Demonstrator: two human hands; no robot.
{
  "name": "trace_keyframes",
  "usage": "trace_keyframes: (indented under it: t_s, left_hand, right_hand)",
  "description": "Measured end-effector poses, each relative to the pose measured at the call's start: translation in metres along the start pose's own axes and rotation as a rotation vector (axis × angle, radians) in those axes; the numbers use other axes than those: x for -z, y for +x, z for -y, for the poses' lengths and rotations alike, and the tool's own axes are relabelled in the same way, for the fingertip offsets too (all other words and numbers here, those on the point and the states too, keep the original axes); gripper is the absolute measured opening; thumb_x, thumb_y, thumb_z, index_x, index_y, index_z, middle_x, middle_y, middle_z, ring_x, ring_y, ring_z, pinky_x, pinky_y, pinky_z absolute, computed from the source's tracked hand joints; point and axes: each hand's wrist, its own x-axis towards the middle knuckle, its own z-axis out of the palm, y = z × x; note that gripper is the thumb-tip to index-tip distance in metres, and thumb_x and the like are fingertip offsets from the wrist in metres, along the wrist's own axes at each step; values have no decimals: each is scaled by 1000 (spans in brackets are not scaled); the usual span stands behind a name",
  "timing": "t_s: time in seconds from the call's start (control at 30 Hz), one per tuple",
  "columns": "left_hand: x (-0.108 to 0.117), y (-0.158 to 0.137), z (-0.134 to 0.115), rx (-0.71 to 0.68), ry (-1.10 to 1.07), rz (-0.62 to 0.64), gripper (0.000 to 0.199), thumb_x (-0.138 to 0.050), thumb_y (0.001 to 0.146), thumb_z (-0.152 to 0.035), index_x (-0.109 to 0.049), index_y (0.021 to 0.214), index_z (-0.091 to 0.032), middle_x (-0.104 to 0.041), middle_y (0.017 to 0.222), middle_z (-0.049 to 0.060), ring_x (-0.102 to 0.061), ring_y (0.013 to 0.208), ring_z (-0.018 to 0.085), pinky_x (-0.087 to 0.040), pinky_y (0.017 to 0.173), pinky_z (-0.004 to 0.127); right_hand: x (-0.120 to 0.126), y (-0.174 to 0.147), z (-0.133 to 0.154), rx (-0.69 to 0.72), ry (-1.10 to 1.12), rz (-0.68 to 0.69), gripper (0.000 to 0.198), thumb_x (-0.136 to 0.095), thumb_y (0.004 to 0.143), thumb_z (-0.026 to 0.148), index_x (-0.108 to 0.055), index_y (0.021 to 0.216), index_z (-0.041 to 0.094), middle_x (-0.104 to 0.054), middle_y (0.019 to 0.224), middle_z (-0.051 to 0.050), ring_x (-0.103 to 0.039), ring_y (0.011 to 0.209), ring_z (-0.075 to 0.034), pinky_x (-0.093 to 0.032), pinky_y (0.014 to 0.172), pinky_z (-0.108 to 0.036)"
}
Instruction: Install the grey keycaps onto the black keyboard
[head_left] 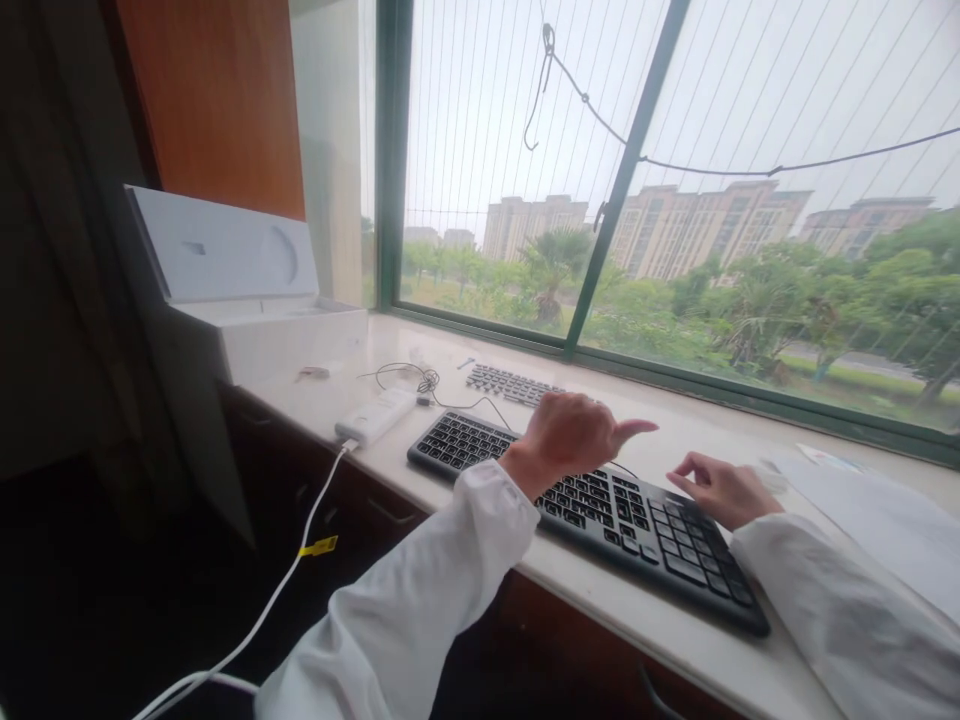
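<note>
While left hand (pixel 568 432) overhangs keyboard (pixel 594 500), tag (pixel 321 546) unreadable.

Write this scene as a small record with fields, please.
Keyboard: black; number pad has keycaps, most other keys do not
Left hand: over the keyboard, thumb extended
Right hand: beside the number pad; contact unclear
Loose keycaps: in rows, between keyboard and window
White block: near the keyboard's left end
Box: white, lid open

Hazy daylight from window (pixel 620 200), left dark.
</note>
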Motion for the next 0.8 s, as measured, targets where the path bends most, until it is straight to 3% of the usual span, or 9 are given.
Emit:
trace_keyframes:
  t_s: [0.13,0.23,0.3,0.43,0.6,0.8]
  left_hand:
    - [-11,53,38,99,141,209,74,-17,96,-60,-71,84,-11,-71,85,14,-66,85,23,-46,76,34]
    - [-30,71,63,103,153,278,63,-25,97,-55,-71,97,-12,-71,98,14,-64,96,24,-45,85,35]
    - [-45,72,74,102,149,321,53,-27,99,-48,-68,107,-16,-70,106,13,-63,100,24,-44,87,35]
    - [-65,66,85,67,131,417,40,-34,98,-42,-63,114,-19,-70,104,13,-64,92,22,-45,83,34]
    - [-70,62,89,55,128,433,55,-20,98,-48,-64,109,-18,-69,103,15,-63,95,25,-44,86,39]
    - [-78,59,87,102,122,492,66,-25,93,-60,-70,97,-12,-69,104,21,-64,99,30,-47,85,39]
  right_hand:
    - [4,-1,7,-21,-34,30,27,-56,74,49,-63,71,23,-57,54,1,-54,52,-16,-35,63,-31]
    - [7,-2,12,-20,-62,17,24,-55,75,45,-63,70,23,-56,54,2,-54,53,-15,-35,64,-30]
    - [8,-2,16,-22,-73,19,23,-55,75,44,-62,71,22,-56,54,3,-53,52,-14,-34,65,-30]
    - [8,-3,20,-31,-83,32,22,-54,77,42,-63,73,22,-56,55,3,-52,53,-14,-34,67,-30]
    - [8,-5,34,-1,-60,18,22,-56,79,41,-64,74,21,-55,55,4,-50,52,-12,-34,71,-30]
    - [7,22,58,90,-68,117,26,-54,84,45,-68,82,22,-57,57,4,-51,55,-13,-33,77,-33]
